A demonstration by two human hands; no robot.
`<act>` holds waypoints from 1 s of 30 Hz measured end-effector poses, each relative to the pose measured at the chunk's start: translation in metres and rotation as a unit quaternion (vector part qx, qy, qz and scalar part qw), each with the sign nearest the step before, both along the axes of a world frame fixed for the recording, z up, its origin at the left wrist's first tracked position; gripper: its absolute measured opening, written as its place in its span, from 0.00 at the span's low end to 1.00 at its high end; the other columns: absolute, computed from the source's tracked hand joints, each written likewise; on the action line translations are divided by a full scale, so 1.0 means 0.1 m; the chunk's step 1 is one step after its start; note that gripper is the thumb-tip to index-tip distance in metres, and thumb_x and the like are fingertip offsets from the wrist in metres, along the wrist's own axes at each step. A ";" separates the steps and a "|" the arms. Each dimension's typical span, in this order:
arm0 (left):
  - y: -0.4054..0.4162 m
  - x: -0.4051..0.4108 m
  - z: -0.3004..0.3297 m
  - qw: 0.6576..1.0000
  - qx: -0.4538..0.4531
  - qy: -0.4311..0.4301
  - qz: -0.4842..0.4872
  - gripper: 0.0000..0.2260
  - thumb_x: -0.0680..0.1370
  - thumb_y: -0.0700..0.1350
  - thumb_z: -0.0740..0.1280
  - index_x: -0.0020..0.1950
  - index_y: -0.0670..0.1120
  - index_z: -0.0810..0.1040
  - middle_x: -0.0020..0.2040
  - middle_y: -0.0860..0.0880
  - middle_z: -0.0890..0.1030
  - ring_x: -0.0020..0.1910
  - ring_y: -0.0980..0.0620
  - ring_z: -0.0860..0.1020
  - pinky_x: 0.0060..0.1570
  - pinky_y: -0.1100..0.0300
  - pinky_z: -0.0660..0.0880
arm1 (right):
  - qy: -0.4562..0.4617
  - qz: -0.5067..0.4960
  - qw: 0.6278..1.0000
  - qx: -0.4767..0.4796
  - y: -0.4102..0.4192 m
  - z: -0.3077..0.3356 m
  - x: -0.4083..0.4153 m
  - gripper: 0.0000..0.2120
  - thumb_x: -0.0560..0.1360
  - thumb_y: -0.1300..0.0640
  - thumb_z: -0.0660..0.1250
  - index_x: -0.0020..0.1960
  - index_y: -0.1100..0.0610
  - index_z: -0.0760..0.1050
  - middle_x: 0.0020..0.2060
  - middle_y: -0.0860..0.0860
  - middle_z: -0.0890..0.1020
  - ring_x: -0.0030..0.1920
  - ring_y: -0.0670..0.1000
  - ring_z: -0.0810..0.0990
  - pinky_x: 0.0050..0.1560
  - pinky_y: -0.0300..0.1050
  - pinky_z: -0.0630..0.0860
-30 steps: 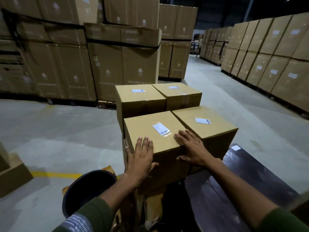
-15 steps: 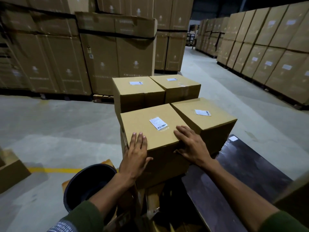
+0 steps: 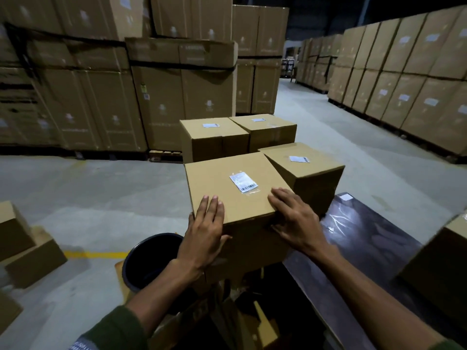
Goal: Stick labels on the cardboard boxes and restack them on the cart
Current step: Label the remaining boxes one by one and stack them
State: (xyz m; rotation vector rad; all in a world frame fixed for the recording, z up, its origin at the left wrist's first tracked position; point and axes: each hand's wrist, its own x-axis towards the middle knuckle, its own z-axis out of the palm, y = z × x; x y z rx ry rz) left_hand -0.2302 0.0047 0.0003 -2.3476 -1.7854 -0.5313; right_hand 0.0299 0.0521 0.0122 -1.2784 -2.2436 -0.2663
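Tall stacks (image 3: 106,97) of large cartons fill the left and far side of the warehouse; a second wall of cartons (image 3: 404,84) lines the right. The concrete floor (image 3: 88,188) carries a yellow line (image 3: 96,254).

Four boxes stand in a two-by-two block ahead of the person. It cannot be told what they rest on; the cart is not plainly visible. The two rear boxes (image 3: 214,137) each carry a label. The right box (image 3: 303,168) sits turned at an angle, its corner touching the near box (image 3: 227,193), and is also labelled.

A dark table (image 3: 366,243) lies to the right, with a further box (image 3: 439,269) at its edge. A black bin (image 3: 151,258) stands lower left, just beside the near box. Loose boxes (image 3: 27,251) lie on the floor at far left.

The near box carries a barcode label (image 3: 243,182) under clear film, near the centre of its top.

The left hand (image 3: 204,236) lies at the near left corner, fingers straight on the top, thumb on the front face. The right hand (image 3: 295,221) covers the near right corner, fingers spread and flat, thumb on the front face. Neither hand grips; both press.

Handling, as a judgement: the box appears stiff, with plain faces offering moderate friction. Weight cannot be told. Hold it at opposite side faces or under the bottom edges, not by the top. Avoid rubbing the film, which may lift the label.
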 end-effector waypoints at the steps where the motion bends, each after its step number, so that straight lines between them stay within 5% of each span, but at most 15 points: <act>1: -0.11 0.03 0.01 1.000 -0.002 0.002 -0.007 0.40 0.74 0.52 0.73 0.78 0.38 0.57 0.78 0.39 0.58 0.78 0.39 0.51 0.67 0.35 0.67 | 0.004 -0.004 1.000 0.000 -0.14 0.00 0.04 0.39 0.67 0.53 0.77 0.74 0.54 0.66 0.74 0.54 0.68 0.75 0.55 0.64 0.64 0.60 0.74; 18: -1.04 1.43 0.08 0.982 -0.067 0.035 -0.172 0.37 0.80 0.53 0.64 0.80 0.42 0.46 0.81 0.43 0.45 0.79 0.44 0.40 0.74 0.40 0.56 | 0.012 -0.183 0.983 -0.007 -1.97 -0.01 1.38 0.39 0.61 0.52 0.81 0.70 0.54 0.73 0.70 0.52 0.73 0.71 0.55 0.70 0.60 0.54 0.77; 27: -1.12 2.23 -0.11 0.958 -0.132 0.045 -0.250 0.35 0.81 0.51 0.63 0.80 0.43 0.45 0.80 0.43 0.43 0.78 0.41 0.36 0.75 0.37 0.50 | 0.061 -0.298 0.948 -0.091 -2.42 -0.28 2.01 0.45 0.62 0.47 0.80 0.74 0.52 0.65 0.71 0.50 0.71 0.71 0.52 0.68 0.63 0.55 0.75; 30: -1.11 2.40 -0.12 0.957 -0.140 0.048 -0.249 0.36 0.81 0.49 0.63 0.80 0.41 0.44 0.80 0.41 0.41 0.77 0.39 0.34 0.75 0.39 0.46 | 0.057 -0.317 0.939 -0.122 -2.42 -0.33 2.09 0.40 0.62 0.49 0.80 0.70 0.52 0.68 0.71 0.49 0.70 0.71 0.52 0.67 0.59 0.56 0.76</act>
